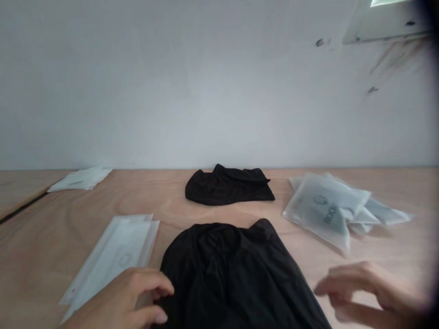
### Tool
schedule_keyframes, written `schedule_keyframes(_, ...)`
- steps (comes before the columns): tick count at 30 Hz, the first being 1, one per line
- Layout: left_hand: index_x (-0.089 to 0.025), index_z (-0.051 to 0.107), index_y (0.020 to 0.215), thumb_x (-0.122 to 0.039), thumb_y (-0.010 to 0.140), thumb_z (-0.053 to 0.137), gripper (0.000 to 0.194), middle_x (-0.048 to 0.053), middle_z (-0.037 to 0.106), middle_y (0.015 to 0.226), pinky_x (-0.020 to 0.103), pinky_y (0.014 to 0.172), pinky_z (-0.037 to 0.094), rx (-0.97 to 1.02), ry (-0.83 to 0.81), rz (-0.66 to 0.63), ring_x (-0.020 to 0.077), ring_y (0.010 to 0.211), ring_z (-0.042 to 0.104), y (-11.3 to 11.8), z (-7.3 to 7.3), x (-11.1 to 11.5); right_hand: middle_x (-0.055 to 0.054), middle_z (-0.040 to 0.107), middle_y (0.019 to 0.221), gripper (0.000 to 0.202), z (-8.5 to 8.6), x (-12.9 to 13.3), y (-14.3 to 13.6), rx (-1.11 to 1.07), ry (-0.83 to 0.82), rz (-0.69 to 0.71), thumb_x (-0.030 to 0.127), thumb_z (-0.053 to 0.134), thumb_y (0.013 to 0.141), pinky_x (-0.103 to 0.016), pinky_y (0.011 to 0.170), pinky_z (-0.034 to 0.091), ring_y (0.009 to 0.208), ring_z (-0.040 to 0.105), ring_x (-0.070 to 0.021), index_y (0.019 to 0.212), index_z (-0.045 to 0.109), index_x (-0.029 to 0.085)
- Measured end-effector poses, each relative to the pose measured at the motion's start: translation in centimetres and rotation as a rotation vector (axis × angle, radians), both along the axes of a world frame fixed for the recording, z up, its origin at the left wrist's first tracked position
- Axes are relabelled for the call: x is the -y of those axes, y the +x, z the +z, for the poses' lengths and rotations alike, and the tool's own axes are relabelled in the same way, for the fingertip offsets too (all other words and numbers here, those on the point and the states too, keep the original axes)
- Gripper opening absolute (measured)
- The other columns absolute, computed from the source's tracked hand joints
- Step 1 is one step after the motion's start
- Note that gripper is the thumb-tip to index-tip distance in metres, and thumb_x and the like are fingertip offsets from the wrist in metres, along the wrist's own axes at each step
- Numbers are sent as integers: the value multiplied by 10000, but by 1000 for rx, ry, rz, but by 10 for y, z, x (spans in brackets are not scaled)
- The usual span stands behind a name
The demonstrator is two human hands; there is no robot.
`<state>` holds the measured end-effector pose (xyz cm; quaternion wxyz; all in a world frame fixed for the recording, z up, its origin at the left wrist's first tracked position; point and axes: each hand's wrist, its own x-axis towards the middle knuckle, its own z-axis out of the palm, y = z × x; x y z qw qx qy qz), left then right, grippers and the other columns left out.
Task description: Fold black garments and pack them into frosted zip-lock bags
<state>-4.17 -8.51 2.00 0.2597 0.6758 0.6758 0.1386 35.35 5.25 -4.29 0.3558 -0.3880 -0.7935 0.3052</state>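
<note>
A black balaclava-like piece of cloth [240, 269] lies in front of me, with a rounded top and a dark face opening near its upper part. Its lower end runs out of view. My left hand [133, 292] is at its left edge, thumb and bent index finger apart; whether the fingertips touch the cloth I cannot tell. To the right of the cloth, my right hand [366, 292] hovers over the table, slightly blurred, with fingers curved and thumb apart. Neither hand visibly holds anything.
A second black cloth piece [229, 186] lies by the wall. Flat translucent bags [116, 256] are at left, partly behind my left hand. Filled printed pouches [325, 205] lie in a heap at right. White sheets or bags [82, 178] sit far left near a table gap [24, 208].
</note>
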Motion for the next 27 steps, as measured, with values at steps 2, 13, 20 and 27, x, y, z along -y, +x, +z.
schedule_keyframes(2, -300, 659, 1115, -280, 767, 639, 349, 20, 691, 1109, 325, 865, 477, 27, 78, 135, 239, 998, 636, 1, -16, -5, -64, 733, 862, 208, 4, -2, -12, 178, -24, 89, 440, 694, 771, -369, 695, 545, 786, 675, -253, 936, 744, 323)
schedule_keyframes(13, -163, 672, 842, -188, 801, 604, 83, 30, 684, 835, 301, 771, 483, 79, 367, 139, 193, 813, 633, 9, -54, -98, -59, 613, 1150, 258, -10, -55, -52, 255, 218, 13, 347, 545, 927, -375, 798, 534, 941, 619, -194, 1126, 600, 192)
schedule_keyframes(20, -240, 714, 892, -215, 786, 687, 112, 17, 671, 946, 306, 859, 431, 24, 255, -237, 194, 927, 598, 15, -51, -29, -43, 654, 840, 170, -30, -13, -1, 415, 96, 244, 393, 631, 837, -334, 700, 516, 816, 626, -225, 932, 717, 281)
schedule_keyframes(27, -183, 665, 896, -307, 708, 750, 240, 42, 647, 964, 304, 790, 456, -109, 259, -66, 224, 920, 597, 6, -53, -79, -60, 656, 1089, 240, -21, -42, -30, 355, 172, 79, 385, 610, 868, -381, 810, 529, 950, 632, -230, 1050, 655, 236)
